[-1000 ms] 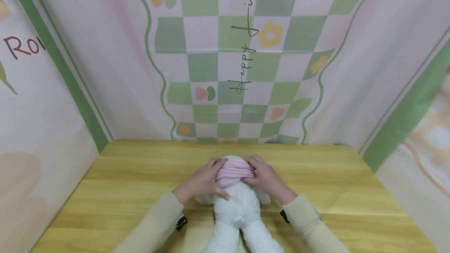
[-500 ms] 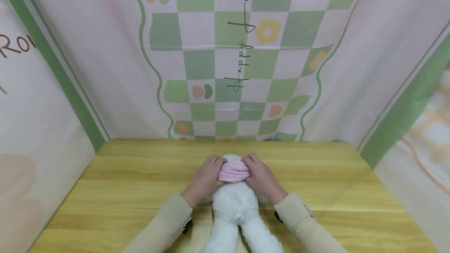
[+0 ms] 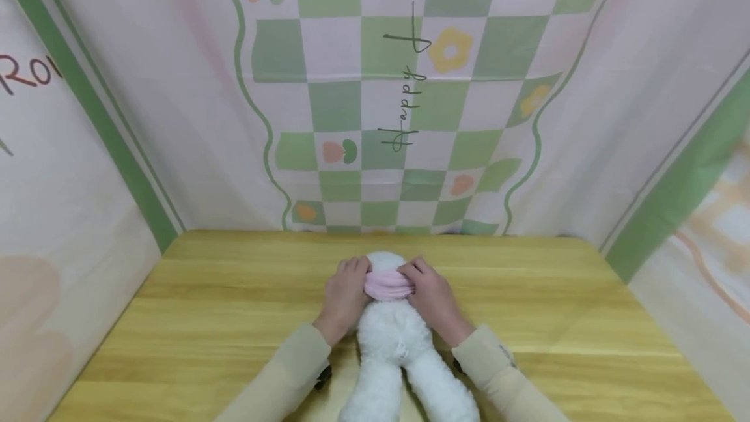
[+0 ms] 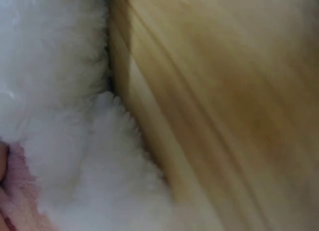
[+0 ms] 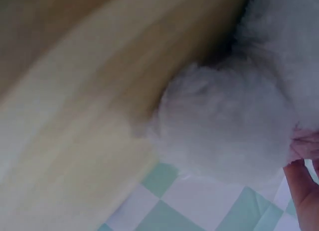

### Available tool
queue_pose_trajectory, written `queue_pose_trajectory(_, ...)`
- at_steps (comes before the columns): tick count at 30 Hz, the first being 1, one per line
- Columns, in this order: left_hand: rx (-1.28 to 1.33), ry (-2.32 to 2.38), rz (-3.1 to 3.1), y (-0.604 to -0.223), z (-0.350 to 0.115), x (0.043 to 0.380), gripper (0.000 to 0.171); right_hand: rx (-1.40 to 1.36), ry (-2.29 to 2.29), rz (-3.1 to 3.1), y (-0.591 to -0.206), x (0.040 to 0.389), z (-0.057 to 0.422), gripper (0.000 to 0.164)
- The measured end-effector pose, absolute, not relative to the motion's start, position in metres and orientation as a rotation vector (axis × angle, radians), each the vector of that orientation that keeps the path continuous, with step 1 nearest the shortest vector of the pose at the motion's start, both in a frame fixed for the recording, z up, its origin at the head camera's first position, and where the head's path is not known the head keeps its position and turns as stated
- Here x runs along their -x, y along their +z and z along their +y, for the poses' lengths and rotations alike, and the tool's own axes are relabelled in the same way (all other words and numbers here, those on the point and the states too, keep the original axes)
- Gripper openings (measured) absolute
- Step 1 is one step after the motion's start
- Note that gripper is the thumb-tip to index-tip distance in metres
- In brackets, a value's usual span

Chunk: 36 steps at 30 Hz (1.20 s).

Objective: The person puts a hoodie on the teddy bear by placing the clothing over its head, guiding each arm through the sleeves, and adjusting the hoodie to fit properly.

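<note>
A white fluffy plush toy (image 3: 394, 331) lies on the wooden table, its legs toward the person. Bunched pink fabric (image 3: 388, 285) crosses it as a band, between the rounded white top and the body. My left hand (image 3: 346, 295) grips the band's left end, fingertips over its upper edge and thumb hidden. At the other end, my right hand (image 3: 433, 295) holds the fabric with curled fingers. White fur (image 4: 65, 116) fills much of the left wrist view, with pink fabric (image 4: 22, 186) at its edge. In the right wrist view, fingers (image 5: 301, 191) meet the pink fabric (image 5: 305, 142).
The wooden table (image 3: 234, 285) extends to both sides of the toy. Its far edge meets a hanging curtain (image 3: 387, 103) with green checks and lettering. More printed cloth hangs at the left and right. A small black item (image 3: 323, 378) shows below the left sleeve.
The pink fabric has drawn into a narrower band, lower, with more of the white top showing. My left thumb, spread over the toy's back before, has tucked in; both hands came closer together.
</note>
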<state>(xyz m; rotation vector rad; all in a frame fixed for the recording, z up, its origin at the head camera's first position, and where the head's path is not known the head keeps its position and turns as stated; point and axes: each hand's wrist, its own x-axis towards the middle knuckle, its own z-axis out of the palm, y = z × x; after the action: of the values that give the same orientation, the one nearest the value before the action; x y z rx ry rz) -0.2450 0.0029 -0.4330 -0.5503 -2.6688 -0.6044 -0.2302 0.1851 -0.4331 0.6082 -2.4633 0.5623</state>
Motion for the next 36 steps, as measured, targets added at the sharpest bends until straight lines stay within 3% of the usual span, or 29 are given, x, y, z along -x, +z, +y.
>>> queue_pose_trajectory(5, 0.626, -0.664, -2.662, -0.428, -0.003, 0.244, 0.040, -0.598, 0.693, -2.535, -0.429, 0.225, 0.192, 0.050)
queue_pose_trajectory(16, 0.994, -0.621, -2.886, -0.407, -0.025, 0.231, 0.115, -0.621, 0.732, -2.469, -0.430, 0.222, 0.195, 0.042)
queue_pose_trajectory(19, 1.014, -0.571, -2.945, -0.406, -0.022, 0.225, 0.125, -0.629, 0.681, -2.419, -0.431, 0.222, 0.194, 0.041)
queue_pose_trajectory(24, 0.945, -0.493, -2.847, -0.410, -0.013, 0.220, 0.119, -0.707, 0.737, -2.337, -0.434, 0.221, 0.195, 0.036)
queue_pose_trajectory(29, 0.803, -0.351, -2.701, -0.419, -0.007, 0.219, 0.098, -0.820, 0.845, -2.307, -0.435, 0.214, 0.198, 0.028)
queue_pose_trajectory(36, 0.721, -0.194, -2.690, -0.416, -0.001, 0.219, 0.081, -0.887, 1.020, -2.315, -0.436, 0.207, 0.206, 0.031)
